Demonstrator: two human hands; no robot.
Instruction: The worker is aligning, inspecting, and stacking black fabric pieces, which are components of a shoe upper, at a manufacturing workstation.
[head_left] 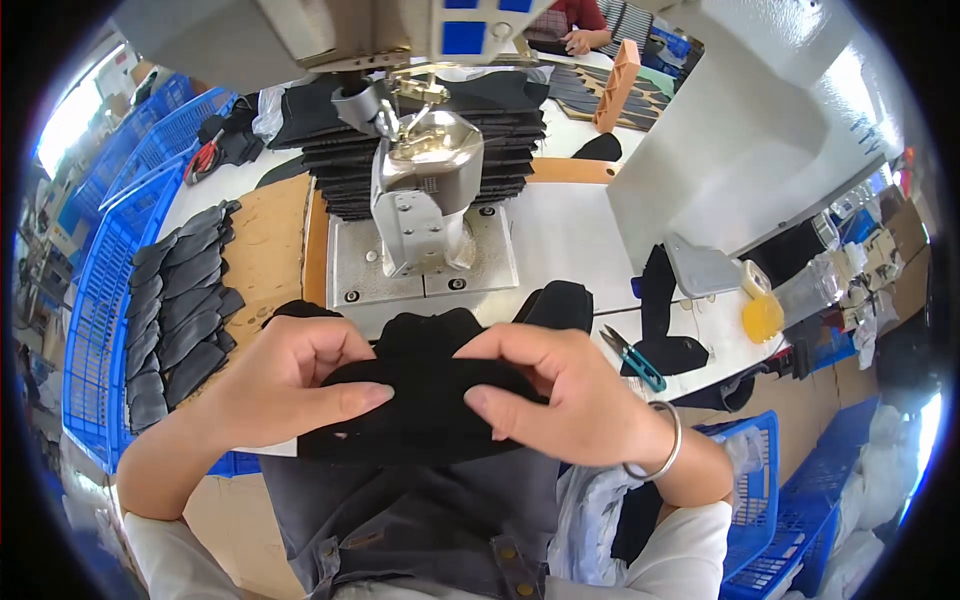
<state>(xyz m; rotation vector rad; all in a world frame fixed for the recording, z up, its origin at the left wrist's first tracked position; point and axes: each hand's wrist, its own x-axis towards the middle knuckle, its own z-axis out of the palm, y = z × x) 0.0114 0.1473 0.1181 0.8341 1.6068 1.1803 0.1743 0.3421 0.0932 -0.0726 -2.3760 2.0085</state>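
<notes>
Between my two hands is a black fabric piece [425, 400], held in front of me over the near edge of the sewing table. My left hand [305, 380] pinches its left side, thumb on top and fingers tucked behind. On the other side my right hand [560, 385] grips it the same way, with a bangle on the wrist. More black fabric pieces [565, 303] lie just beyond my hands. Past them stands the sewing machine's metal head [430, 170] above a steel plate [350, 275]. Teal thread snips [637, 360] rest to the right of my right hand.
A tall stack of black pieces [325, 165] sits behind the machine head. Overlapping grey pieces [180, 310] lie at left beside a blue basket [90, 330]. The machine's white column [740, 150] rises at right, near a yellow container [762, 318]. Another person's hand [577, 42] shows far off.
</notes>
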